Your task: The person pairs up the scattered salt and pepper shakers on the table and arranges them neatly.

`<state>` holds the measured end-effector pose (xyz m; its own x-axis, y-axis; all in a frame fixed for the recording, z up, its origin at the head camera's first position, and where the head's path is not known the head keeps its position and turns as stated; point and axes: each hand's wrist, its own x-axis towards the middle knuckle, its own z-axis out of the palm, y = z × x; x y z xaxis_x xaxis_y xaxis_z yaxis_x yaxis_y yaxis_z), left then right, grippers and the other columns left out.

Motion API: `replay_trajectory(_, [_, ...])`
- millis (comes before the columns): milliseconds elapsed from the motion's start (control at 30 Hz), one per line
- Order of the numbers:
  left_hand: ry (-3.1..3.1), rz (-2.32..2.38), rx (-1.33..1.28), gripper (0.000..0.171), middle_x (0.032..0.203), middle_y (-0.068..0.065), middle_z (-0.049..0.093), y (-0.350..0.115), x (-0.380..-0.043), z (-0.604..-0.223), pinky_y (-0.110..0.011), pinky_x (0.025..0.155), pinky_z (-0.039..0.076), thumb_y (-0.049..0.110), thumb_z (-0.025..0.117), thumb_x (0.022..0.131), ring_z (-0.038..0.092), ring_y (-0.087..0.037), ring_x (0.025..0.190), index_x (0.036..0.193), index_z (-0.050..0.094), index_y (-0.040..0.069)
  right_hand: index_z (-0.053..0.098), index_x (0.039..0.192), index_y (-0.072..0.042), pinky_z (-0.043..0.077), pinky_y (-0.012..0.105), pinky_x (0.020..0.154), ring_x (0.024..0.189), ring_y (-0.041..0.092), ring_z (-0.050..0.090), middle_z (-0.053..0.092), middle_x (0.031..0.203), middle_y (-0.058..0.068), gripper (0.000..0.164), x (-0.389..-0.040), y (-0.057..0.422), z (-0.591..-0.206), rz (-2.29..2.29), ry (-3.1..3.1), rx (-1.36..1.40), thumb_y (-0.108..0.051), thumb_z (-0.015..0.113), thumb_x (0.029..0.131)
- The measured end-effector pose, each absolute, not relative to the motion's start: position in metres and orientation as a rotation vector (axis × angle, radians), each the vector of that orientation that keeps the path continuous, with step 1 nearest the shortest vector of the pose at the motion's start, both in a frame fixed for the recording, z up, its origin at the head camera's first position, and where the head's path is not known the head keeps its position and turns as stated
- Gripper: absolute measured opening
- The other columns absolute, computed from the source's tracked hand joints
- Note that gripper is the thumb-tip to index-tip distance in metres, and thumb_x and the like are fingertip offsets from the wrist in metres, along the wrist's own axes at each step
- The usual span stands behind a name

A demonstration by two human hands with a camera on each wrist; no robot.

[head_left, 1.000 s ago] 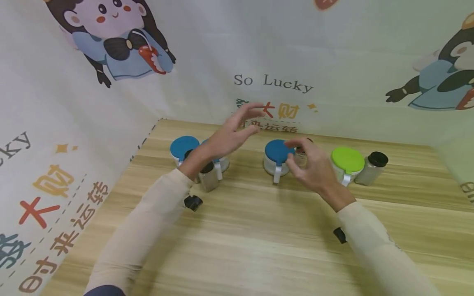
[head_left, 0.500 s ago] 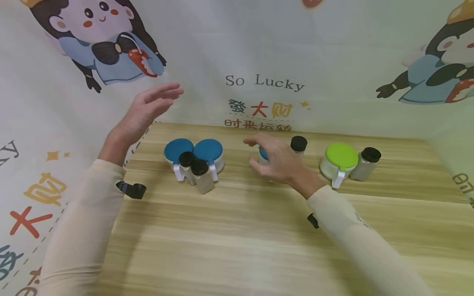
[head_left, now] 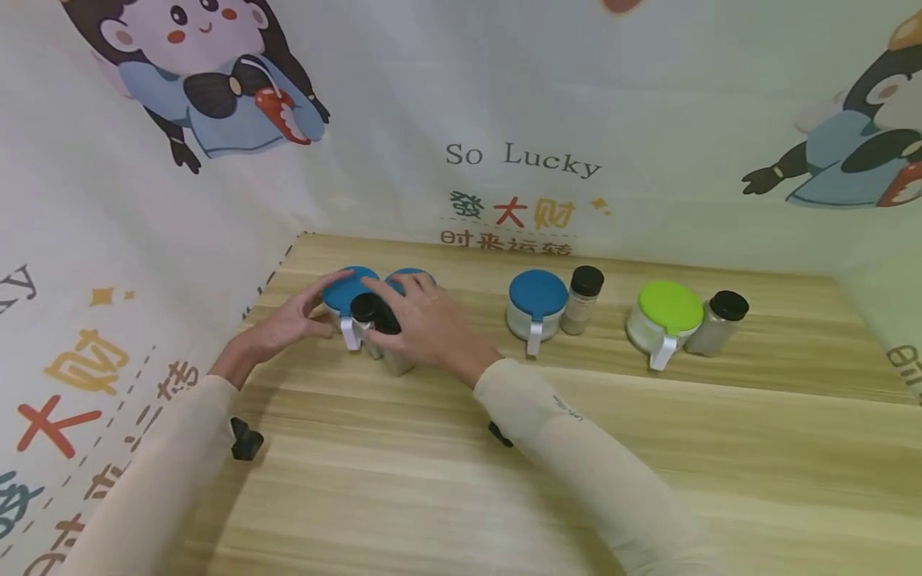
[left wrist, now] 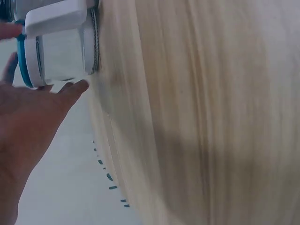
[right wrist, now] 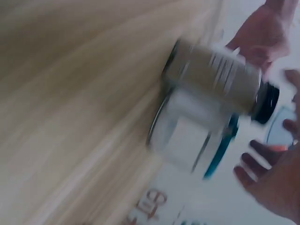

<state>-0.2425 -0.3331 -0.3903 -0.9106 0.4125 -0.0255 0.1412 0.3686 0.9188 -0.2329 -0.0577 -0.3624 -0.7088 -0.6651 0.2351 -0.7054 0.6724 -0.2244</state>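
Note:
My left hand reaches around the left side of a blue-lidded seasoning jar with a white handle. In the left wrist view its spread fingers lie right beside the clear wall of this jar. My right hand hovers over a second blue-lidded jar and a black-capped spice bottle, largely covering both in the head view. The right wrist view shows its fingers spread, with a gap to the jar and bottle. Another black-capped bottle stands between the hands.
Farther right stands a blue-lidded jar beside a slim black-capped bottle. A green-lidded jar and a square black-capped bottle follow. All are on the wooden table, with a printed curtain behind.
My left hand first swung left, then came down beside the left blue-lidded jar. My right hand moved left from the middle jar to the left group. The jars and bottles have not moved.

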Motion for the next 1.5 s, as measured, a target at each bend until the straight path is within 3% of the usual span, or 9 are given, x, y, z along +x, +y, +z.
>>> replay_trajectory(133, [2.428,1.378,0.523,0.104,0.166,-0.016,-0.008,-0.32,-0.245,-0.394,-0.072,0.109,0.023,0.006,0.08,0.087,0.007,-0.049,0.148,0.165,0.015,0.027,0.04,0.157,-0.029,0.037,0.048,0.106,0.132,0.028,0.041,0.05,0.145,0.008,0.07,-0.229,-0.074,-0.371,0.306,-2.762,1.021,-0.059,0.06,0.097])
replay_trajectory(300, [2.607,1.267,0.55,0.104,0.164,-0.023,0.004,-0.316,-0.249,-0.398,-0.071,0.11,0.021,0.009,0.089,0.08,0.012,-0.049,0.147,0.162,0.027,0.018,0.049,0.149,-0.03,0.03,0.053,0.109,0.129,0.027,0.043,0.056,0.138,0.004,0.061,-0.227,-0.082,-0.379,0.264,-2.738,0.938,-0.057,0.062,0.096])
replay_trajectory(367, [2.652,1.26,0.552,0.102,0.162,-0.026,0.011,-0.318,-0.249,-0.399,-0.07,0.11,0.022,0.009,0.09,0.078,0.015,-0.05,0.145,0.161,0.03,0.015,0.052,0.145,-0.029,0.027,0.054,0.11,0.128,0.025,0.044,0.058,0.137,0.002,0.058,-0.228,-0.085,-0.38,0.268,-2.728,0.925,-0.057,0.063,0.096])
replay_trajectory(567, [2.734,1.192,0.447,0.104,0.156,-0.031,0.015,-0.334,-0.241,-0.398,-0.071,0.107,0.028,0.015,0.092,0.076,0.024,-0.052,0.139,0.16,0.029,0.016,0.057,0.135,-0.024,0.022,0.054,0.11,0.125,0.021,0.047,0.062,0.134,-0.004,0.05,-0.226,-0.094,-0.374,0.336,-2.717,0.978,-0.051,0.069,0.094])
replay_trajectory(767, [2.786,1.125,0.352,0.108,0.147,-0.032,0.017,-0.353,-0.226,-0.393,-0.072,0.102,0.032,0.02,0.096,0.07,0.03,-0.054,0.131,0.153,0.027,0.014,0.053,0.141,-0.023,0.019,0.056,0.111,0.127,0.021,0.045,0.061,0.135,-0.004,0.055,-0.215,-0.101,-0.367,0.231,-2.704,1.154,-0.048,0.068,0.095])
replay_trajectory(1000, [2.728,1.253,0.356,0.107,0.152,-0.032,0.02,-0.362,-0.212,-0.393,-0.071,0.103,0.032,0.011,0.095,0.069,0.034,-0.054,0.133,0.151,0.027,0.012,0.041,0.151,-0.021,0.014,0.058,0.115,0.131,0.024,0.047,0.064,0.132,0.0,0.068,-0.207,-0.111,-0.364,0.046,-2.676,1.277,-0.054,0.065,0.096])
replay_trajectory(1267, [2.736,1.321,0.351,0.106,0.154,-0.031,0.023,-0.36,-0.208,-0.404,-0.067,0.105,0.033,0.013,0.096,0.07,0.035,-0.052,0.135,0.151,0.027,0.012,0.042,0.145,-0.019,0.009,0.057,0.118,0.125,0.022,0.054,0.064,0.132,-0.001,0.061,-0.213,-0.109,-0.367,0.085,-2.627,1.371,-0.048,0.067,0.097])
replay_trajectory(1400, [2.76,1.34,0.346,0.104,0.154,-0.029,0.024,-0.364,-0.2,-0.405,-0.067,0.104,0.034,0.014,0.095,0.071,0.035,-0.05,0.135,0.151,0.029,0.013,0.046,0.138,-0.018,0.01,0.052,0.119,0.123,0.017,0.058,0.063,0.134,-0.002,0.052,-0.213,-0.105,-0.362,0.321,-2.538,1.438,-0.042,0.068,0.098])
replay_trajectory(1500, [2.741,1.379,0.33,0.103,0.154,-0.027,0.025,-0.369,-0.191,-0.401,-0.063,0.103,0.038,0.013,0.094,0.073,0.037,-0.048,0.133,0.152,0.028,0.014,0.046,0.139,-0.016,0.02,0.049,0.117,0.126,0.013,0.055,0.061,0.137,-0.002,0.052,-0.213,-0.102,-0.353,0.59,-2.526,1.469,-0.037,0.07,0.098])
